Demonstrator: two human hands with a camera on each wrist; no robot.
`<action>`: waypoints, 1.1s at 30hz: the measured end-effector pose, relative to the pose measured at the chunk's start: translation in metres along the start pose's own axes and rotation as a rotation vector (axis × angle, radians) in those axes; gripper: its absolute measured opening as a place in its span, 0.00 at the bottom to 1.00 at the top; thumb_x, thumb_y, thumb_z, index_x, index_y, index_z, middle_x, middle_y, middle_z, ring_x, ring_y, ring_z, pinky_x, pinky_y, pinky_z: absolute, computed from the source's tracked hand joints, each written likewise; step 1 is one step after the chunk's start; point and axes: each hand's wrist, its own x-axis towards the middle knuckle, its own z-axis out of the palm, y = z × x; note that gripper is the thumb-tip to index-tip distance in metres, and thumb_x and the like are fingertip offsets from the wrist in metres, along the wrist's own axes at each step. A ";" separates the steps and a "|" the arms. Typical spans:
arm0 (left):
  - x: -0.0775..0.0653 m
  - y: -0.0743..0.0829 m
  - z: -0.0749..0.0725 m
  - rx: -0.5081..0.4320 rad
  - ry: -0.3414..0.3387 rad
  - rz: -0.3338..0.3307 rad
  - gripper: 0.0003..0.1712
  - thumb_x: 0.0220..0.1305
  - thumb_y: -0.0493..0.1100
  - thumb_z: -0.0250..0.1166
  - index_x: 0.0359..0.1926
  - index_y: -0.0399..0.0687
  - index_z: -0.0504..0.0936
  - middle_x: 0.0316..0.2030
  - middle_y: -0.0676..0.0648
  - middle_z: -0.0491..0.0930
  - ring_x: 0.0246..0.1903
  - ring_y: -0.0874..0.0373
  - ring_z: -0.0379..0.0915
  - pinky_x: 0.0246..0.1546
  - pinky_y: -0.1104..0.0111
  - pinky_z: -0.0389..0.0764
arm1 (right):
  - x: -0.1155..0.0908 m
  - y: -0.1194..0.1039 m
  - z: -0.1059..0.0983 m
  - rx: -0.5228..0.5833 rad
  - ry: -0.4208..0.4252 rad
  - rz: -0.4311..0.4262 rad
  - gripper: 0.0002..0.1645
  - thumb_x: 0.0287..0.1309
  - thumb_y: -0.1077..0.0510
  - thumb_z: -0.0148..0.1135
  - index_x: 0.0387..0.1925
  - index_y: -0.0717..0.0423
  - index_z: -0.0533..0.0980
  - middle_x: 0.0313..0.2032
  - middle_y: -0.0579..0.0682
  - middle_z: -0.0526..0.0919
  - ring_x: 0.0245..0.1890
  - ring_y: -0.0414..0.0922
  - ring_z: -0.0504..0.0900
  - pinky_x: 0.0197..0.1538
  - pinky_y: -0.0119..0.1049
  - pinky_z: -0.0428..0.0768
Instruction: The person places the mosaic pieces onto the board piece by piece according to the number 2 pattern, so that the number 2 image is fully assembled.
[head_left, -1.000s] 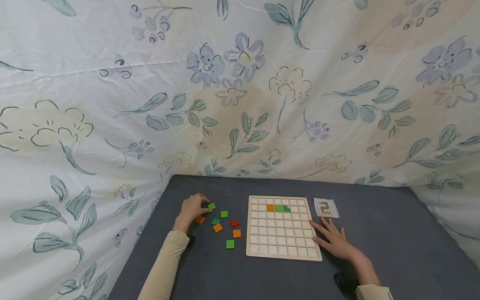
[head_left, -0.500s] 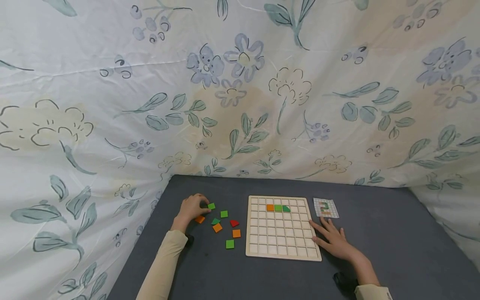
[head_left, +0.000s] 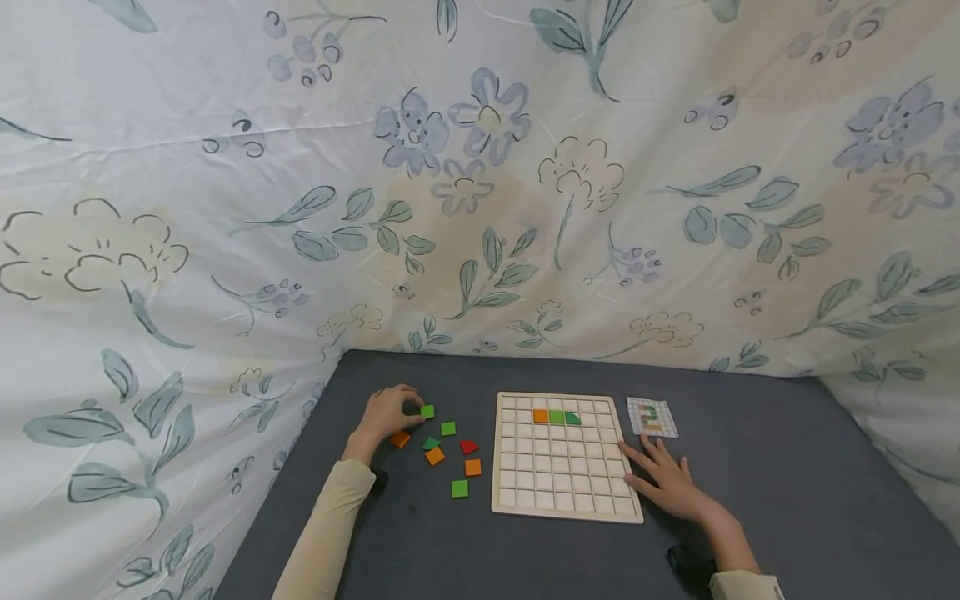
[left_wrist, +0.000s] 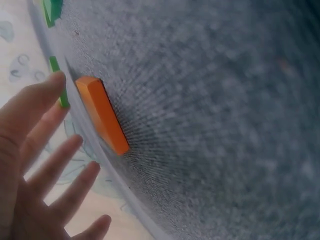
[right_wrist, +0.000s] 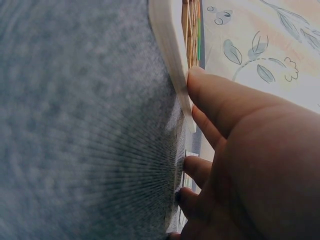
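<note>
A green square [head_left: 427, 412] is pinched in the grip of the left hand [head_left: 384, 414], between thumb and forefinger, on the left of the table [head_left: 420, 554]; whether it is lifted clear cannot be told. It is partly covered by the thumb in the left wrist view, where the other three fingers are seen spread. An orange square [head_left: 401, 438] is partly hidden by that hand in the head view. To the right, a red piece [head_left: 469, 447] is seen among loose orange pieces [head_left: 435, 456] and green pieces [head_left: 460, 489].

The grip of the right hand [head_left: 670, 485] is spread, and the right edge of a wooden board [head_left: 543, 481] is touched by it. The board is cut off in the right wrist view. Whether the card [head_left: 649, 417] is touched by a fingertip cannot be told; its print is too small to make out. Both sleeves [head_left: 330, 517] are cut off at the near edge.
</note>
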 end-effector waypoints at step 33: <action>0.013 0.051 0.013 -0.055 0.020 0.128 0.14 0.51 0.52 0.70 0.40 0.57 0.84 0.54 0.48 0.76 0.54 0.48 0.71 0.63 0.41 0.56 | -0.002 0.002 0.004 0.032 0.010 -0.025 0.32 0.63 0.48 0.54 0.67 0.50 0.62 0.66 0.74 0.48 0.63 0.78 0.41 0.51 0.80 0.35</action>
